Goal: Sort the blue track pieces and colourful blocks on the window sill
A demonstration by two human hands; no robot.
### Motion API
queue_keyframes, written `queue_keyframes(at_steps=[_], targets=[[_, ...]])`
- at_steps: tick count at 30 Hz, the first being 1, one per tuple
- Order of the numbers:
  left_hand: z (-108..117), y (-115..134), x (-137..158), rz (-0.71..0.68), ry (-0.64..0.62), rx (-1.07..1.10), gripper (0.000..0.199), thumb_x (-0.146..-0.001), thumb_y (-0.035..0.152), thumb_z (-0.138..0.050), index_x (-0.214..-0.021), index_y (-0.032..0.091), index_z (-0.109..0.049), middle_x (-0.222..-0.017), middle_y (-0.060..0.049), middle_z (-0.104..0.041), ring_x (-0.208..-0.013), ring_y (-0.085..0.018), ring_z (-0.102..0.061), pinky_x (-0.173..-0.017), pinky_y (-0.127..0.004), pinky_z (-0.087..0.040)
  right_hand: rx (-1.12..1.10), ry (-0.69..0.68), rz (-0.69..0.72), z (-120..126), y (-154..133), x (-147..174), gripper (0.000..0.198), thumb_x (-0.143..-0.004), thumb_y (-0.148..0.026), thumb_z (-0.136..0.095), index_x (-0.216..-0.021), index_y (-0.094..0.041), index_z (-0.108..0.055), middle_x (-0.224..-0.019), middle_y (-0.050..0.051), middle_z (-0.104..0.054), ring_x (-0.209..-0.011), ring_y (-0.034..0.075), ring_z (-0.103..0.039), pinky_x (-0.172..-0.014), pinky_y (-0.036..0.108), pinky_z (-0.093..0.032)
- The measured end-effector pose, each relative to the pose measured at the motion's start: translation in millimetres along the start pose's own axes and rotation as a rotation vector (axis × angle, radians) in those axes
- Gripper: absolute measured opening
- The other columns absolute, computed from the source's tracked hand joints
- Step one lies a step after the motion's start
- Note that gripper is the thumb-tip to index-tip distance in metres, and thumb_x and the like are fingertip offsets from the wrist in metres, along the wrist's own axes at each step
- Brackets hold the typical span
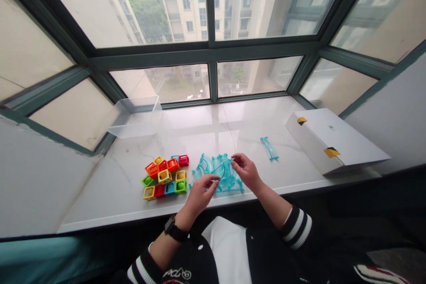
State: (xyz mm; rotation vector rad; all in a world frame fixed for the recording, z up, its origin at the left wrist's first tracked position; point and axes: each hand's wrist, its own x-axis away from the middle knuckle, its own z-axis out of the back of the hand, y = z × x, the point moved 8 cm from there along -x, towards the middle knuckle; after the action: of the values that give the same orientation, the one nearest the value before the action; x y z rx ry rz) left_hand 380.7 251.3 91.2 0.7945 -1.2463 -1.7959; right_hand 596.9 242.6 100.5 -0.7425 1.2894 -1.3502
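A pile of translucent blue track pieces (222, 169) lies near the front edge of the white sill, under both hands. My left hand (200, 191), with a black watch on its wrist, reaches in from the lower left; thumb and forefinger pinch at the near side of a track piece. From the right, my right hand (246, 171) has its thumb and fingertips closed at the far side of what looks like the same piece. The see-through plastic blends with the pile, so its outline is hard to make out. One single blue track piece (269, 148) lies apart, farther right.
Left of the pile, coloured cube blocks (164, 176) with round openings are heaped. A clear plastic bin (136, 117) stands at the back left by the window. To the right is a white box (336, 142) with yellow-and-black tape tabs. The sill's front edge (133, 214) runs close to me.
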Motion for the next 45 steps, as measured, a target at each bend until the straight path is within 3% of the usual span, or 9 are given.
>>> queue_keyframes(at_steps=[5, 8, 12, 16, 23, 29, 35, 45], targets=[[5.8, -27.3, -10.5, 0.194, 0.100, 0.350, 0.046, -0.086, 0.061, -0.076, -0.108, 0.020, -0.075, -0.102, -0.009, -0.080, -0.081, -0.022, -0.077, -0.080, -0.039, -0.064, 0.010, 0.002, 0.058, 0.0, -4.0, 6.9, 0.039, -0.097, -0.050, -0.065, -0.128, -0.026, -0.061, -0.097, 0.005, -0.070, -0.083, 0.020, -0.068, -0.079, 0.036, -0.060], [7.9, -38.9, -15.1, 0.277, 0.152, 0.531, 0.054, -0.080, 0.062, -0.082, -0.111, 0.019, -0.072, -0.111, -0.011, -0.079, -0.084, -0.022, -0.077, -0.085, -0.042, -0.066, 0.059, -0.079, 0.142, -9.1, -11.2, 15.5, 0.038, -0.099, -0.046, -0.066, -0.132, -0.029, -0.064, -0.099, 0.005, -0.068, -0.085, 0.020, -0.067, -0.080, 0.037, -0.061], [5.8, -44.8, -16.0, 0.333, 0.174, 0.649, 0.055, -0.079, 0.057, -0.086, -0.114, 0.019, -0.070, -0.117, -0.013, -0.078, -0.092, -0.024, -0.079, -0.093, -0.045, -0.065, 0.075, -0.255, 0.260, -31.0, -21.0, 27.3, 0.044, -0.096, -0.039, -0.071, -0.140, -0.034, -0.066, -0.108, 0.005, -0.065, -0.086, 0.019, -0.065, -0.080, 0.036, -0.061], [-1.0, -44.3, -13.1, 0.354, 0.168, 0.699, 0.053, -0.078, 0.053, -0.089, -0.113, 0.018, -0.070, -0.103, -0.009, -0.079, -0.094, -0.025, -0.080, -0.097, -0.047, -0.064, 0.061, -0.302, 0.273, -42.9, -20.4, 30.3, 0.040, -0.095, -0.034, -0.072, -0.136, -0.035, -0.070, -0.113, 0.006, -0.064, -0.088, 0.018, -0.067, -0.078, 0.035, -0.061], [-12.4, -39.4, -9.3, 0.345, 0.153, 0.712, 0.050, -0.078, 0.052, -0.089, -0.110, 0.018, -0.072, -0.108, -0.011, -0.078, -0.102, -0.028, -0.079, -0.102, -0.050, -0.062, 0.137, -0.213, 0.307, -38.0, -19.4, 30.7, 0.028, -0.098, -0.024, -0.065, -0.123, -0.033, -0.074, -0.110, 0.006, -0.067, -0.096, 0.021, -0.068, -0.085, 0.036, -0.061], [-24.1, -39.2, -7.3, 0.345, 0.092, 0.700, 0.052, -0.083, 0.052, -0.085, -0.122, 0.019, -0.074, -0.132, -0.014, -0.073, -0.110, -0.030, -0.077, -0.103, -0.049, -0.061, 0.251, -0.125, 0.348, -28.2, -11.9, 33.6, 0.017, -0.097, -0.022, -0.066, -0.108, -0.030, -0.076, -0.101, 0.005, -0.070, -0.097, 0.023, -0.068, -0.090, 0.040, -0.058], [-31.3, -31.7, -13.8, 0.224, 0.020, 0.484, 0.055, -0.088, 0.052, -0.079, -0.135, 0.024, -0.072, -0.139, -0.012, -0.064, -0.110, -0.027, -0.072, -0.092, -0.043, -0.066, 0.248, -0.069, 0.331, -12.1, -3.8, 36.0, 0.014, -0.094, -0.018, -0.068, -0.102, -0.028, -0.075, -0.099, 0.004, -0.071, -0.095, 0.022, -0.068, -0.089, 0.036, -0.056], [-65.9, -6.3, -35.6, 0.161, -0.192, 0.392, 0.057, -0.092, 0.052, -0.074, -0.143, 0.027, -0.067, -0.152, -0.015, -0.060, -0.117, -0.030, -0.070, -0.093, -0.044, -0.064, 0.270, 0.054, 0.208, 41.3, 12.3, 35.2, 0.013, -0.095, -0.017, -0.065, -0.099, -0.025, -0.075, -0.094, 0.004, -0.069, -0.088, 0.020, -0.067, -0.084, 0.034, -0.055]])
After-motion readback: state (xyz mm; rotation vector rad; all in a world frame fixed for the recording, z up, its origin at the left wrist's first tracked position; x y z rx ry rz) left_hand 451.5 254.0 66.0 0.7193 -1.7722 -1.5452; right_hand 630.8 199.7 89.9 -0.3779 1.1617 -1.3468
